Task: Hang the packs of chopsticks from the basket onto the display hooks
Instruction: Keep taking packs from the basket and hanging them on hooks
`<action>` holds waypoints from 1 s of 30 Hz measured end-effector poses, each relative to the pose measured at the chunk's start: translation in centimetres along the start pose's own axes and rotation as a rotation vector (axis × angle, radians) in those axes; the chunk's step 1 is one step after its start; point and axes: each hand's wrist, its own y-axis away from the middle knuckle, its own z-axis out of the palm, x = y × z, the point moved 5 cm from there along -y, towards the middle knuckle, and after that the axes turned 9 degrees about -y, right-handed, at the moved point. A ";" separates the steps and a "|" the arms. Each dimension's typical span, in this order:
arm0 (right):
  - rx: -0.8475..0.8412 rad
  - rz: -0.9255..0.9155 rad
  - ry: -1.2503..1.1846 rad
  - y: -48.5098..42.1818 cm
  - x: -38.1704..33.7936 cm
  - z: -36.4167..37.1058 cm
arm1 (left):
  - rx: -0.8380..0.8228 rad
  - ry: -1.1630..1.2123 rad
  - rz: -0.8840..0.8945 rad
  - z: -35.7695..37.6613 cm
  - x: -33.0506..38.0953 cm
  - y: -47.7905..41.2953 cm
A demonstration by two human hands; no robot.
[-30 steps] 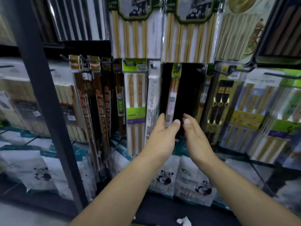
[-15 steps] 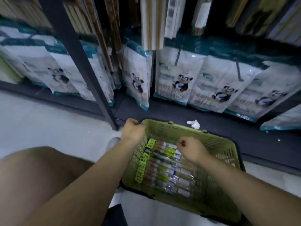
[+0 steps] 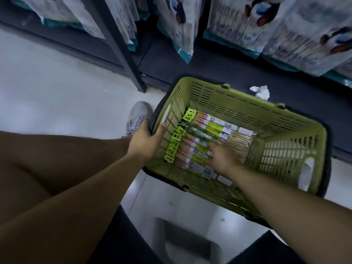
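A green plastic basket [image 3: 247, 103] stands on the floor at the foot of the shelving. Several packs of chopsticks [image 3: 209, 126] with lime-green hang tabs lie side by side on its bottom. My left hand [image 3: 144, 141] grips the basket's left rim, thumb inside and fingers outside. My right hand [image 3: 222, 157] is down inside the basket, fingers stretched out flat and touching the nearer packs. The display hooks are out of view.
A black shelf post [image 3: 122, 44] stands left of the basket. White bags with panda prints [image 3: 238, 25] hang along the bottom row. A crumpled white paper [image 3: 261, 91] lies on the dark base. My shoe [image 3: 138, 117] sits beside the basket, and a grey box [image 3: 186, 242] is below me.
My view dropped from the hooks to the floor. Both hands came down from the hanging packs; the left took hold of the basket rim, and the right opened onto the packs inside.
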 end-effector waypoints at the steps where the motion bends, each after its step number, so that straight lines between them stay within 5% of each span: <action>1: 0.008 -0.006 0.029 -0.1 0.0 0.4 | -0.001 0.013 0.000 0.0 -0.1 -0.2; 8: 0.138 0.022 0.004 0.1 0.8 1.9 | -0.008 0.023 0.018 0.2 -0.3 -0.8; 27: 0.011 -0.067 0.097 -0.6 0.1 1.3 | -0.026 0.090 0.039 0.1 -0.6 -1.5; 30: 0.076 -0.079 -0.030 -0.1 -0.2 -0.1 | -0.015 0.040 0.067 -0.1 -0.5 -1.4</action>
